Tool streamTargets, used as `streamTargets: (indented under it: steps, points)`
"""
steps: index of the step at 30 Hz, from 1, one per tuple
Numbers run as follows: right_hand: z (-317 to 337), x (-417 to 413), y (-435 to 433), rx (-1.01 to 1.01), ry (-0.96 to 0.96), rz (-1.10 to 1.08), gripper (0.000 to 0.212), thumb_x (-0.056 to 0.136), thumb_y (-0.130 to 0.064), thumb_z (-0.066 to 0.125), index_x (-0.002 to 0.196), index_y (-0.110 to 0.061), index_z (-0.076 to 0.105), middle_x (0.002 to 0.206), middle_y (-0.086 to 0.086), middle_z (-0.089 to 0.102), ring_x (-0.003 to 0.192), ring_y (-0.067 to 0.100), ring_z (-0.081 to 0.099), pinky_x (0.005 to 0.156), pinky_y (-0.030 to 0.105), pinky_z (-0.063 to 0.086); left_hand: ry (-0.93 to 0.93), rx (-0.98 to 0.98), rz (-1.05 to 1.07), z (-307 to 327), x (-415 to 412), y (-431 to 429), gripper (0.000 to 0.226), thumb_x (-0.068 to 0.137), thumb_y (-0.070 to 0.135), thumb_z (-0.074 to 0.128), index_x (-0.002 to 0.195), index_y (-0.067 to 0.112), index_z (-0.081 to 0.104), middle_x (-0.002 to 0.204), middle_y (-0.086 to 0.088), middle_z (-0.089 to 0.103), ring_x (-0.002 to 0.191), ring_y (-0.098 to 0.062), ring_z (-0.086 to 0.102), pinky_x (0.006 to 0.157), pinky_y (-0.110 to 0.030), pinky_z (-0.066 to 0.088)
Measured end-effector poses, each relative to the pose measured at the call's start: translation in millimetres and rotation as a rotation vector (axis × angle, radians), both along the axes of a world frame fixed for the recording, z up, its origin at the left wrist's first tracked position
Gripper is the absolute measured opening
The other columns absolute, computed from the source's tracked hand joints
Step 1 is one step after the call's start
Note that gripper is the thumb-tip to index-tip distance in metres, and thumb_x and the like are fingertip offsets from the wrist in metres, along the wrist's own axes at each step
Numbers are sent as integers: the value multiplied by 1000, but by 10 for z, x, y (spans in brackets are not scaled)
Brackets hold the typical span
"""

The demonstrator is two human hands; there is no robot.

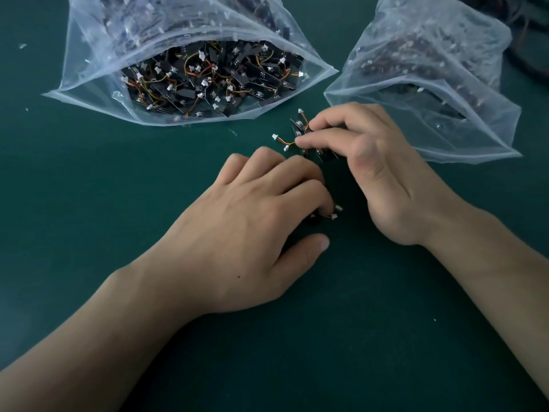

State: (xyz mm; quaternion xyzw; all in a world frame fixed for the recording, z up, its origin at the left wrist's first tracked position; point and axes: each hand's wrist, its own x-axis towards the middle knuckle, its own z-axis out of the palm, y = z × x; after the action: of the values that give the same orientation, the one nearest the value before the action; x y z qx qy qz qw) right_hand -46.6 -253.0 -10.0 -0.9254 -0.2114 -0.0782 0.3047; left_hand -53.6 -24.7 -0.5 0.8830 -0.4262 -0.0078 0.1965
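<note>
An open left bag (89, 55), full of small wired parts, lies far left on the worktop (89, 203). The left hand (252, 221) sits knuckles up, its fingers (297, 185) curled over a few pieces (334, 214) whose white plugs peep out. I cannot tell whether it grips them. Just up and right of it, the right hand (377, 162) pinches a fanned bunch of boards (298, 127), with leads trailing left. That hand lies just beside the right bag (445, 84), so that bag looks the shorter reach.
</note>
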Motion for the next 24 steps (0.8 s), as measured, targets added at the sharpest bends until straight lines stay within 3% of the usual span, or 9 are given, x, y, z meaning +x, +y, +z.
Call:
streamTargets:
  steps: [3,7,11,15,18,21,24]
  points:
    - [-19,7,-6,43,5,-3,96,100,-71,-2,135,-16,69,134,-3,58,135,18,47,115,50,34,-9,-28,18,5,0,8,32,96,50,53,121,31,60,131,13,54,118,-23,48,98,-41,35]
    - [-26,23,-21,70,6,-4,96,101,-70,-2,135,-16,69,133,-5,58,135,18,47,115,50,34,-8,103,-42,11,-32,-12,61,98,59,46,155,37,43,157,16,41,135,-20,39,108,-36,27]
    - [-26,9,-16,55,5,-2,94,102,-70,-1,134,-17,69,133,-4,58,133,17,48,113,49,35,-32,-16,18,3,-11,1,29,101,44,51,123,34,68,134,12,58,122,-22,48,102,-38,30]
    - [-10,-12,4,1,-37,4,88,105,-65,4,132,-14,70,130,-4,59,126,18,50,109,51,38,-45,-99,233,-32,22,6,12,92,25,56,98,27,66,109,10,57,105,-24,49,92,-37,29]
    - [12,-26,11,-22,-46,14,88,105,-65,4,132,-13,70,130,-3,60,124,19,51,109,50,38,-8,-122,324,-44,36,-6,12,88,22,54,93,26,64,105,10,56,101,-24,46,88,-33,26]
    - [42,-42,32,-64,-41,40,88,105,-66,6,133,-11,70,130,-1,60,123,21,52,107,50,40,39,-242,379,-4,46,5,19,85,24,54,100,28,65,111,13,56,108,-19,46,90,-30,23]
    - [77,-64,48,-71,-29,108,86,105,-65,9,133,-10,70,131,4,60,122,21,54,107,45,41,-1,-394,483,71,108,95,29,77,18,51,102,22,66,101,7,57,100,-22,50,88,-37,36]
